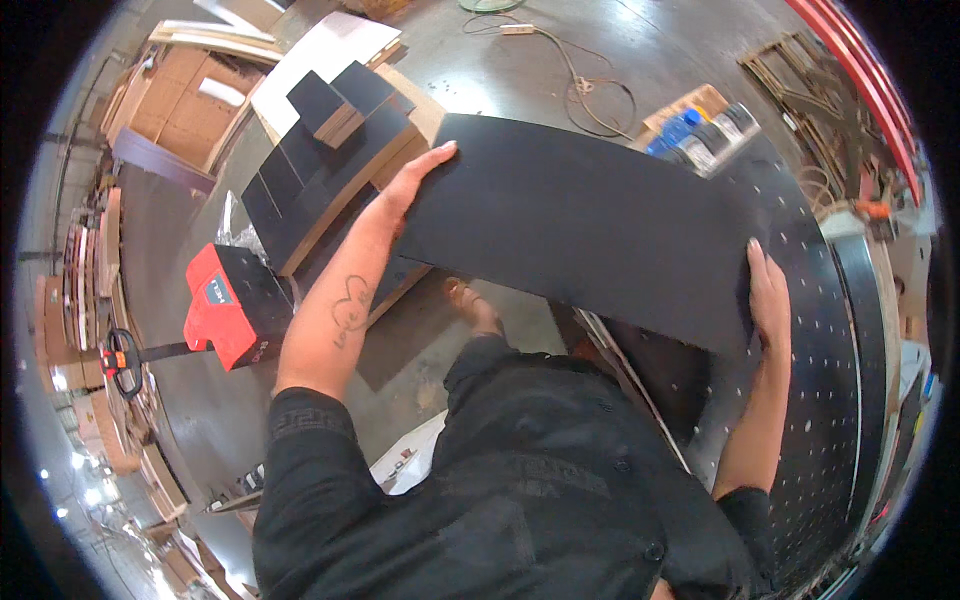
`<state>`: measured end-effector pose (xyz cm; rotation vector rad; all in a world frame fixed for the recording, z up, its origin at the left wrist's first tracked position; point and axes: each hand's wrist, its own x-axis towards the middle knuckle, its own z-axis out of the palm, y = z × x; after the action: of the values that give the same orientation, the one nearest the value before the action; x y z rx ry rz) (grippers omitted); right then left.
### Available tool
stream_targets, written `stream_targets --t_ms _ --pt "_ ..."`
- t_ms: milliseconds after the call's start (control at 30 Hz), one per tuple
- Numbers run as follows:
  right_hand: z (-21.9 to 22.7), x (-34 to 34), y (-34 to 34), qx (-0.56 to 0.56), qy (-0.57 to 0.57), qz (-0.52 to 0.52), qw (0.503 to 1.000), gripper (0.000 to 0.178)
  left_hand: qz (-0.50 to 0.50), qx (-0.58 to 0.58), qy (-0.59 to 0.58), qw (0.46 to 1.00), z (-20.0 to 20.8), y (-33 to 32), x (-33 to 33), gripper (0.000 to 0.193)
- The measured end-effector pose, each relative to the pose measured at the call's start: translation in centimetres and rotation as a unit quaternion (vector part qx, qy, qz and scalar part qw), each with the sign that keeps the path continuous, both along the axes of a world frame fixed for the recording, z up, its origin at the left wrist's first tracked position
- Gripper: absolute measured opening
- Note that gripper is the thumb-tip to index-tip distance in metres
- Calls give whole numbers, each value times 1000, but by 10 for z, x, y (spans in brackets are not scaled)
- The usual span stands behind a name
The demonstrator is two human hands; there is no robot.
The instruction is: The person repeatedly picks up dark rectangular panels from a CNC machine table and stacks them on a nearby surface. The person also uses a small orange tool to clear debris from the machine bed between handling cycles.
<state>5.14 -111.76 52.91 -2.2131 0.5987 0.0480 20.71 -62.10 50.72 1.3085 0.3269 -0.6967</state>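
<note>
While both hands (408, 185) (769, 297) clasp a panel (575, 220), a blue bottle (676, 131) sits by a carton (672, 107).

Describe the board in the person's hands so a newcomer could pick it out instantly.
Start from the black shirt filling the lower middle of the picture and look just above it. There, spanning from left hand to right hand, is a wide, flat black board. Unlike the stacked black-topped boards at upper left, it is gripped at both ends.
</note>
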Motion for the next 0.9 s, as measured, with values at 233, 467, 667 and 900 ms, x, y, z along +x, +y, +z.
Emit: stream_targets --t_ms 233,467,667,900 --pt "-9 26 67 159 -7 -100 982 65 -28 -123 90 988 -24 55 76 54" --pt "-2 37 66 260 25 -165 951 74 -89 -264 93 956 -85 68 119 55" --pt "3 94 83 238 33 -148 960 66 -70 -312 83 944 -135 100 125 59" --pt "5 260 190 308 91 -60 945 64 72 -255 154 952 -107 218 137 67"
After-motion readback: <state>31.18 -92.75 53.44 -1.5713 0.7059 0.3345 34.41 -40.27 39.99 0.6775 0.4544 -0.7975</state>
